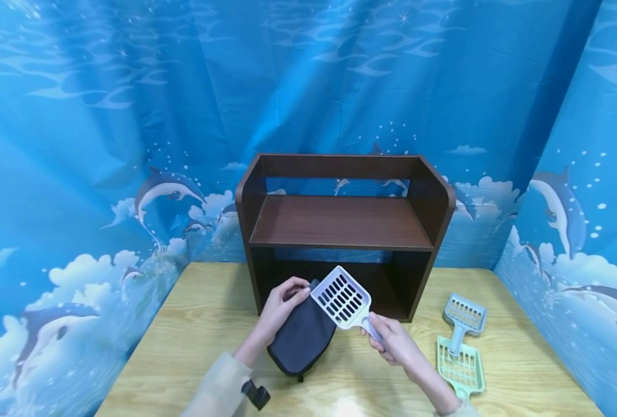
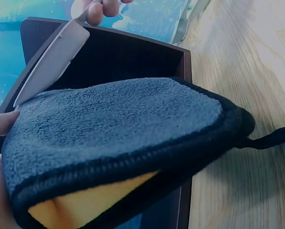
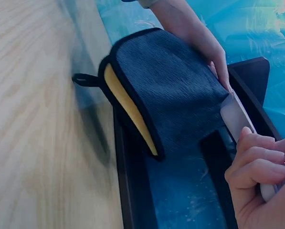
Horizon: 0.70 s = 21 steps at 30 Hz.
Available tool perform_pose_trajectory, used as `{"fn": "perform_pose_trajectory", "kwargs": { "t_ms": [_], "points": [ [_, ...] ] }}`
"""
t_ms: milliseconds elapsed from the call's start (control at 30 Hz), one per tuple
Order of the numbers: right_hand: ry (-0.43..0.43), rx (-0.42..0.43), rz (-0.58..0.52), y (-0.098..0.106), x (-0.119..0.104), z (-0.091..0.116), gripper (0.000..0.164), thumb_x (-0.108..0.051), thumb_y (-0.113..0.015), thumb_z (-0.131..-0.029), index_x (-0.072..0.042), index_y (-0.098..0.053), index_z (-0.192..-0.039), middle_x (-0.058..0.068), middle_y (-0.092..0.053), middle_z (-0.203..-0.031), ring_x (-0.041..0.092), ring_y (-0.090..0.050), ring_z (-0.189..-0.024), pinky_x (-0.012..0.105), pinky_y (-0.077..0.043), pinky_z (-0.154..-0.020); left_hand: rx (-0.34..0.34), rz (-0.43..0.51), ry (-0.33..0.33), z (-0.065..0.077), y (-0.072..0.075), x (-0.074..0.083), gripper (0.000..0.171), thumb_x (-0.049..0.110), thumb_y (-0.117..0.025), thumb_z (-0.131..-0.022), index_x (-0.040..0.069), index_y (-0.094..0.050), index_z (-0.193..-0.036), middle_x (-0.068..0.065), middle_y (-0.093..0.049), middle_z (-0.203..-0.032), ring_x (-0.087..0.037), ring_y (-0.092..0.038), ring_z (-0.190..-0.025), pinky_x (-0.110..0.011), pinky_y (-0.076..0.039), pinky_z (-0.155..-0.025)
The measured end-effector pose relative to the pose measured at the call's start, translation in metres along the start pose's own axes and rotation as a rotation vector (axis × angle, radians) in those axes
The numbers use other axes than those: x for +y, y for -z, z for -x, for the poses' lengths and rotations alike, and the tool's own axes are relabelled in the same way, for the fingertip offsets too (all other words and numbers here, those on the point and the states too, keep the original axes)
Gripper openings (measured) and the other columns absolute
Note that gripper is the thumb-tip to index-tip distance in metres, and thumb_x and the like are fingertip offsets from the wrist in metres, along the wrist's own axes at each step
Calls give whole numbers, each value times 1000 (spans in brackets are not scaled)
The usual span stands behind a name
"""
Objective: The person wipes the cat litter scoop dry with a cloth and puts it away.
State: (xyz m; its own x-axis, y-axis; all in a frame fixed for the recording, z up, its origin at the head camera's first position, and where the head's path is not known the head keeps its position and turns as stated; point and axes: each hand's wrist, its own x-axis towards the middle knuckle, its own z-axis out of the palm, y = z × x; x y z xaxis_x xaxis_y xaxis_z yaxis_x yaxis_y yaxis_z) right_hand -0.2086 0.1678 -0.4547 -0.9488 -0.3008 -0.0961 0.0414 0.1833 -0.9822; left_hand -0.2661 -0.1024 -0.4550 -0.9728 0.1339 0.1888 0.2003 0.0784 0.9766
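My left hand grips the far end of a folded grey microfiber cloth, which hangs over the table with its black-edged free end toward me. Between its layers a yellow inner side shows, and a small black loop sticks out of one corner. In my right hand is a pale lavender slotted litter scoop, gripped by the handle. The scoop's front corner meets the cloth beside my left fingertips, with its slotted face turned up toward the head view.
Behind my hands stands a dark brown two-tier wooden shelf. To the right on the wood-grain table lie a blue litter scoop and a green one, the blue handle overlapping the green scoop. A dolphin-print curtain surrounds the table.
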Motion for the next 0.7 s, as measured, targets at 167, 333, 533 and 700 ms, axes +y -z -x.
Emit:
{"fn": "perform_pose_trajectory", "kwargs": {
  "t_ms": [167,333,533,700],
  "points": [
    [42,-9,-25,5,-8,3,51,-37,-36,-111,9,-55,-99,-5,-45,-61,1,-30,-40,16,-23,-38,25,-73,-74,5,3,0,13,14,-71,-95,7,-72,-106,-8,-72,-97,-8,-64,-84,-21,-48,-78],
    [64,-5,-35,8,-14,5,48,-40,-36,-111,0,-59,-97,-5,-47,-61,3,-32,-40,18,-25,-38,53,-121,-117,13,4,13,11,7,-70,-94,3,-72,-104,-11,-72,-95,-10,-65,-84,-22,-48,-81],
    [88,8,-37,10,-23,6,54,-41,-35,-111,8,-60,-105,-6,-48,-62,4,-35,-41,17,-27,-39,54,-115,-127,11,9,0,11,14,-72,-94,8,-73,-104,-7,-73,-96,-9,-66,-86,-21,-49,-82],
    [143,22,-70,9,-35,2,56,-36,-34,-112,15,-55,-118,-6,-46,-62,2,-34,-41,16,-26,-39,57,-125,-122,13,11,1,10,16,-72,-95,11,-73,-104,-4,-73,-95,-11,-67,-86,-21,-49,-82]
  ]
}}
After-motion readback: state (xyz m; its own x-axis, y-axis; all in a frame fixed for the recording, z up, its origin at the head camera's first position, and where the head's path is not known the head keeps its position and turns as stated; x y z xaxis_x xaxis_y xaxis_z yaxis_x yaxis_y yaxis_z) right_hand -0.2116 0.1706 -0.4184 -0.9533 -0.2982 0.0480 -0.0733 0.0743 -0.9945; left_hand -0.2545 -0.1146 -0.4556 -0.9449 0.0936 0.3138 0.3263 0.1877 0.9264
